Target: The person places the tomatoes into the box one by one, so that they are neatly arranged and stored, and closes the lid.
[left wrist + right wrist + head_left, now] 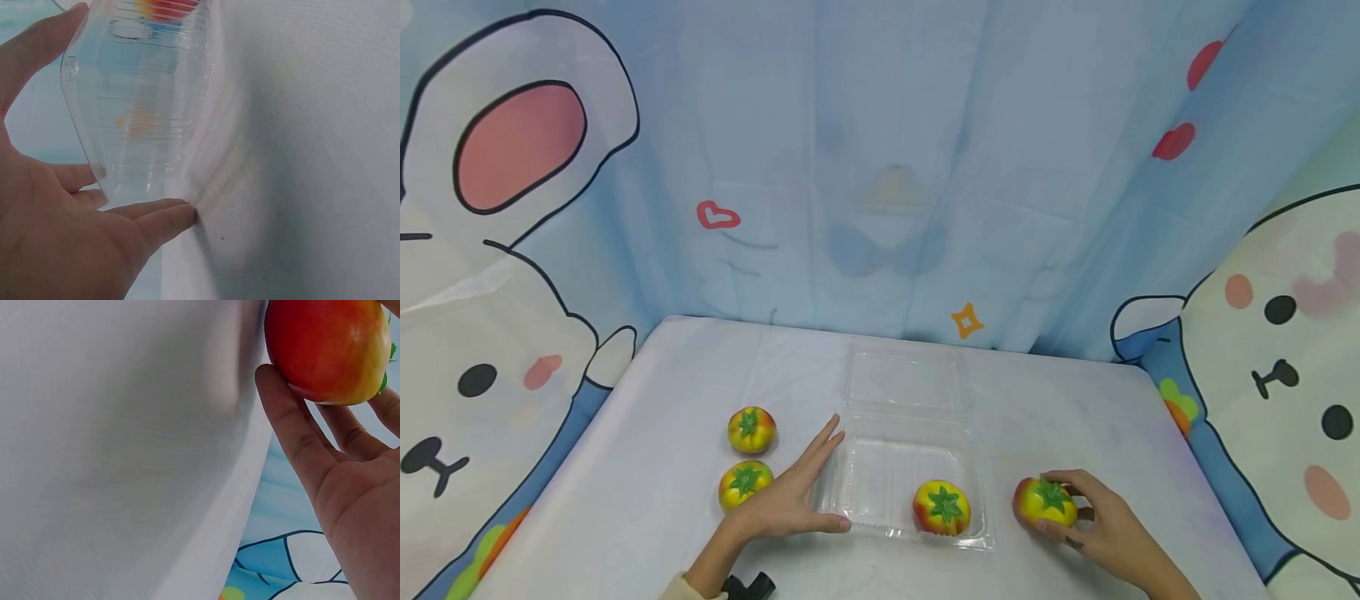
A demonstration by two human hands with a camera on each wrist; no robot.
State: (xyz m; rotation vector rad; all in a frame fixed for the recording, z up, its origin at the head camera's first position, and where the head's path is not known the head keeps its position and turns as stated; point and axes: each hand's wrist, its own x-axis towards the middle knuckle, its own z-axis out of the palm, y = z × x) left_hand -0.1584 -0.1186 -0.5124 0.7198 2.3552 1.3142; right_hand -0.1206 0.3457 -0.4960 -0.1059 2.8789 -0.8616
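Note:
A clear plastic clamshell box (880,475) lies with its lid folded back on the white table. Inside its near right corner sits a red-and-yellow fruit with a green leafy cap (942,510). My left hand (790,496) is spread along the box's left side, thumb and fingers apart; in the left wrist view the thumb and fingers meet the box's rim (81,128). To the right of the box, my right hand (1093,525) holds another such fruit (1039,500) between thumb and fingers, at or just above the cloth. Its red side (325,350) shows in the right wrist view.
Two more fruits of that kind stand left of the box, one farther back (751,429) and one close behind my left hand (743,482). A black object (751,586) shows by the left wrist. A printed curtain (880,167) hangs behind the white tablecloth (1045,400).

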